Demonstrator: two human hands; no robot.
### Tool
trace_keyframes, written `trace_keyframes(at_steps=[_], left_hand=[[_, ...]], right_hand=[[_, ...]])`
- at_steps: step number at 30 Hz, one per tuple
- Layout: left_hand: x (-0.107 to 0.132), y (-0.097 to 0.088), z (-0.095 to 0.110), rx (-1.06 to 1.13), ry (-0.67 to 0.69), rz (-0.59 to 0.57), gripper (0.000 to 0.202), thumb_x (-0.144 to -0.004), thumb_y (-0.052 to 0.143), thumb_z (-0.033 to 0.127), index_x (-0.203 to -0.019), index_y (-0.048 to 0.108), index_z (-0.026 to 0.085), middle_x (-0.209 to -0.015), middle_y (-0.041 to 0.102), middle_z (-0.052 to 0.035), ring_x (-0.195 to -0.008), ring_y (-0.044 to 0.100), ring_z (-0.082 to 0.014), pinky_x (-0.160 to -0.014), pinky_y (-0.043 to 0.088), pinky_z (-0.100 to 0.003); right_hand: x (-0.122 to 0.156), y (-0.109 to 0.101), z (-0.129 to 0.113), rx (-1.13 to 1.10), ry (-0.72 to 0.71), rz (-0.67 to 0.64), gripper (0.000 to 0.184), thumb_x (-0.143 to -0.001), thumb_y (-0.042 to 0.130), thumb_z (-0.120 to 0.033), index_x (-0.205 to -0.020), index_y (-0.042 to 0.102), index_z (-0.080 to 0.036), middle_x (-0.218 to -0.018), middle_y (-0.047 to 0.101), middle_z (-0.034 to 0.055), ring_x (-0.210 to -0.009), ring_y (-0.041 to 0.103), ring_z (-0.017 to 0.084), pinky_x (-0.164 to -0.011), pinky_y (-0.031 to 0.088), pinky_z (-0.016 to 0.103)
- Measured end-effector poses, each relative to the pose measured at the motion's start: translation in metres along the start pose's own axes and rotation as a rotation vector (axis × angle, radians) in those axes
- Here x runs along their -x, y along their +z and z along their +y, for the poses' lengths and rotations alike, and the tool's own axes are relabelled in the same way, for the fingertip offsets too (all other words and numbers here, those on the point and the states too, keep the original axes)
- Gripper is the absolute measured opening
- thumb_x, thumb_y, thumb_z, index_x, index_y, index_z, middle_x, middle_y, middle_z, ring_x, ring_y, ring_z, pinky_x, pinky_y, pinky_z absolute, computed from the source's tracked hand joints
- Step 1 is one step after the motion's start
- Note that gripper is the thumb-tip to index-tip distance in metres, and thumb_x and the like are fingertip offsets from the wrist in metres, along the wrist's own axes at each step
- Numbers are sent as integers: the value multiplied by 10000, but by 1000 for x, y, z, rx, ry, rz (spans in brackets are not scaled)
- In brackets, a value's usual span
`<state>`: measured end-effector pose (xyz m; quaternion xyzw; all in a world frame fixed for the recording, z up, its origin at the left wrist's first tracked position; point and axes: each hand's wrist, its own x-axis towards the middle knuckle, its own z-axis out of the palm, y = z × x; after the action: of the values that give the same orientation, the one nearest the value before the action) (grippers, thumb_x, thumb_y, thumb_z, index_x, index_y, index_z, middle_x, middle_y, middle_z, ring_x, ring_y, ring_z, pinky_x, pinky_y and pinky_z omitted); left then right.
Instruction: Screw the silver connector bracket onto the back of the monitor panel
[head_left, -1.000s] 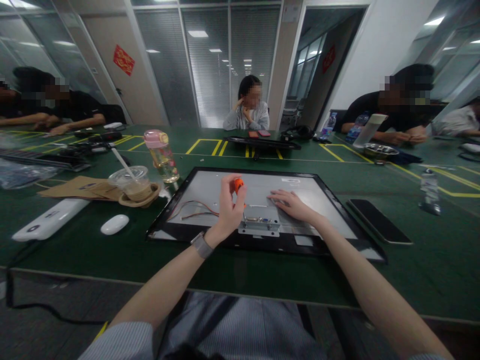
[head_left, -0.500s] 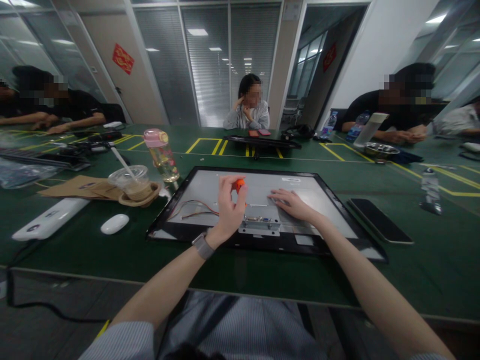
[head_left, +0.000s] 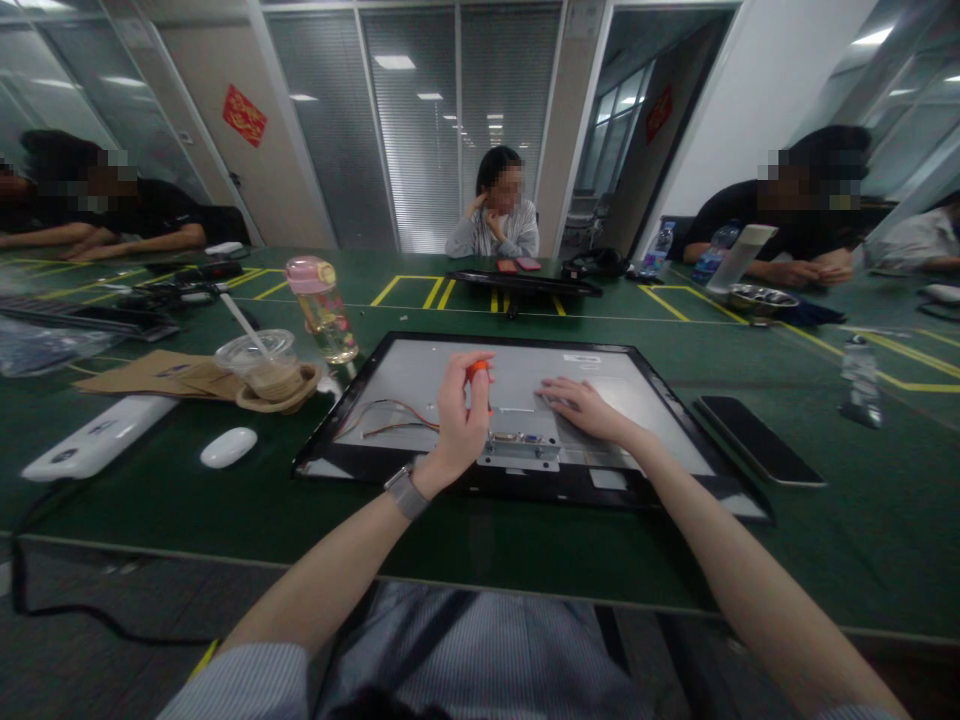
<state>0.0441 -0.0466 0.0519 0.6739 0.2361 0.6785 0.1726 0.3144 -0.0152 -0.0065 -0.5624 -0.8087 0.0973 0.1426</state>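
Note:
My left hand (head_left: 461, 410) is closed around the orange handle of a screwdriver (head_left: 478, 370), which stands roughly upright above the back of a flat display panel (head_left: 405, 372). Its tip is hidden behind my fingers. Just right of that hand, a metal bracket with video ports (head_left: 525, 440) sits near the panel's front edge. Fingers spread, my right hand (head_left: 577, 402) lies flat on the panel's grey back and holds nothing. Thin coloured wires (head_left: 390, 415) run across the panel to the left of my left hand.
Left of the panel are a white mouse (head_left: 229, 447), an iced drink cup (head_left: 266, 365), a pink-lidded bottle (head_left: 322, 310) and a white device (head_left: 97, 435). A black phone (head_left: 757, 440) lies to the right. Other people sit around the green table (head_left: 420, 545).
My left hand has turned slightly around the screwdriver handle, so less of the orange shows. My right hand stays in place on the panel.

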Motion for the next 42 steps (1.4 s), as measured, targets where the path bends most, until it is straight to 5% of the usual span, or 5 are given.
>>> trace_keyframes(at_steps=[10,18,26,35,42], left_hand=[[-5,-1,-4,-67,9,83,103,-935,695,322,-988,692,233,-923,524,-11,-805,551,-138,-797,488,-301],[-2,-1,-5,96,-87,26,234,-1062,414,304,-1139,619,220,-872,612,-18,-757,589,-134,-692,497,-267],[-6,-3,-2,-77,10,101,124,-939,691,351,-959,742,240,-919,523,-18,-826,560,-145,-798,499,-306],[-5,-4,1,80,-42,15,314,-1072,403,316,-1118,697,216,-858,637,-25,-768,603,-148,-707,497,-290],[-5,-3,-2,-38,21,51,125,-923,713,350,-987,743,246,-892,540,-13,-812,558,-146,-780,495,-305]], right_hand=[[0,-1,0,12,12,-12,439,-1029,432,-330,-1436,592,-358,-1588,494,52,-1501,367,341,-1172,246,711],[1,-3,-2,3,9,-15,438,-1029,429,-342,-1434,597,-339,-1586,497,60,-1500,369,336,-1175,260,689],[0,-2,-1,10,3,-5,443,-1025,425,-333,-1432,598,-357,-1582,501,59,-1496,376,341,-1162,267,705],[1,-4,-4,-4,0,-6,431,-1030,434,-320,-1425,607,-341,-1577,508,57,-1492,384,335,-1172,266,701],[1,-3,-4,15,1,-2,432,-1022,445,-315,-1420,609,-359,-1568,518,55,-1488,390,346,-1158,276,716]])
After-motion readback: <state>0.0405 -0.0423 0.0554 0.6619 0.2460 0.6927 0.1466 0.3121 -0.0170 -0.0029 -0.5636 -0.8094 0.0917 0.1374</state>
